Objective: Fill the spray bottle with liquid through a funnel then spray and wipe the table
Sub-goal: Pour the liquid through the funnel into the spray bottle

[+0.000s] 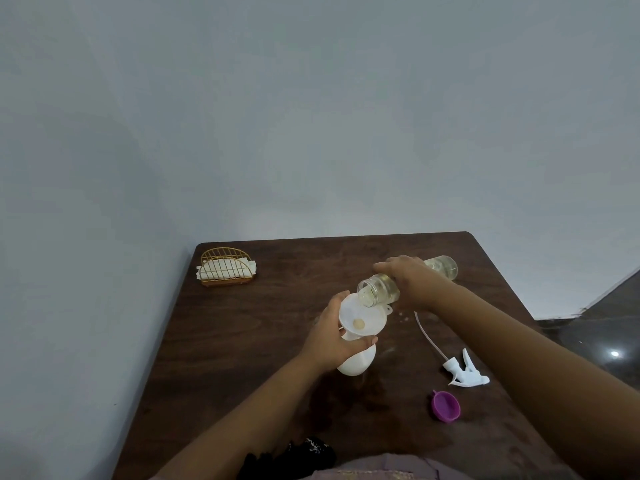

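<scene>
A white spray bottle stands on the dark wooden table with a white funnel set in its neck. My left hand grips the bottle's neck and the funnel's stem. My right hand holds a clear jar of pale yellowish liquid tipped on its side, its open mouth over the funnel's rim. A little liquid shows at the funnel's bottom. The white spray head with its thin dip tube lies on the table to the right.
A purple lid lies near the front right. A gold wire holder with white napkins stands at the back left corner. A dark cloth sits at the near edge. The table abuts a grey wall behind and to the left.
</scene>
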{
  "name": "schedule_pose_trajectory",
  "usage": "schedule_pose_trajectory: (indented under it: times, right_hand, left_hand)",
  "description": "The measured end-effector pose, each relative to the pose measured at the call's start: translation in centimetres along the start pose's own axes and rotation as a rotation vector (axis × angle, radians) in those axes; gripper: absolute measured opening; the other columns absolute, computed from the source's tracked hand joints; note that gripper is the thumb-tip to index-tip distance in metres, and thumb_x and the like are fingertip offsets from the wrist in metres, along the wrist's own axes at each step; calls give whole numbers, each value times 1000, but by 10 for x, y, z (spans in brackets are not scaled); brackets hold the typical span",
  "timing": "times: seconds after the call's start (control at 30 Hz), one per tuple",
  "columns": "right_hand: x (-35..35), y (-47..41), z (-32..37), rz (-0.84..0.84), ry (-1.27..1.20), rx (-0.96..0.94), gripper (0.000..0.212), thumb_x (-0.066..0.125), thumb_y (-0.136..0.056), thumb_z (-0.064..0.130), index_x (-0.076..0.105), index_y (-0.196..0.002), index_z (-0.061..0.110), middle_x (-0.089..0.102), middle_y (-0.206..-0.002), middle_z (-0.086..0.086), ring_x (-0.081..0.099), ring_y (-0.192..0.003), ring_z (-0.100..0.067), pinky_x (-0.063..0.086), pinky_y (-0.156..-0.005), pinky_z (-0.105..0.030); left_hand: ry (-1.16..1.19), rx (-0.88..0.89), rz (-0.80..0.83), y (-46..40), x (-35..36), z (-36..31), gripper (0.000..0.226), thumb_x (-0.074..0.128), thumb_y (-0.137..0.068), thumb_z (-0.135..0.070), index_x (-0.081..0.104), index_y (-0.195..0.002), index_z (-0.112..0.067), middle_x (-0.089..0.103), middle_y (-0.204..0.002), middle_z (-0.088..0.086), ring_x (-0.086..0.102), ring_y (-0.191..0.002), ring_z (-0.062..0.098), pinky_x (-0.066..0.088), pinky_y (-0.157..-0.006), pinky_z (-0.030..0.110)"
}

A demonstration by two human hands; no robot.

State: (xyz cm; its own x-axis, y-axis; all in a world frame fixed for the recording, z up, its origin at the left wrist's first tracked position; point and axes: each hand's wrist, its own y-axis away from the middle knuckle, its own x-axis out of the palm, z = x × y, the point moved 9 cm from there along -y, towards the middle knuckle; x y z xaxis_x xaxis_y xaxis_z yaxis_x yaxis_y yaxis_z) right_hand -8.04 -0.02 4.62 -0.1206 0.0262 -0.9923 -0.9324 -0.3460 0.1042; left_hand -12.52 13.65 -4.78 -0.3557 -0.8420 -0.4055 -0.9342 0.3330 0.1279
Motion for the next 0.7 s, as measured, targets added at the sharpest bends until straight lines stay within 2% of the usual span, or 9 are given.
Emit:
schedule_pose_trajectory:
  times: [0.33,0.53,0.7]
  right_hand:
    - [-2,3,1,19,4,8,51,78,-69,29,58,-115,22,62,-102,1,60,-96,-23,47,-84,-38]
    - [1,5,0,28,5,7,42,78,-68,29,57,-103,23,58,-95,4,59,-93,-21,46,-82,-36]
    - [0,6,0,27,13,7,42,78,-69,28,57,-105,21,59,-97,2,58,-94,-21,45,-81,-35]
  left_hand:
    - [-3,1,-5,-2,0,3,94,84,-69,-47,32,-146,-31,49,-139,-10,49,-127,14,51,-102,43]
    - [-2,1,4,-1,1,4,96,83,-68,-49,31,-147,-32,48,-140,-10,50,-126,14,51,-102,43]
    - [-7,2,1,-1,1,5,97,82,-64,-55,32,-145,-34,48,-139,-12,50,-125,13,51,-101,43]
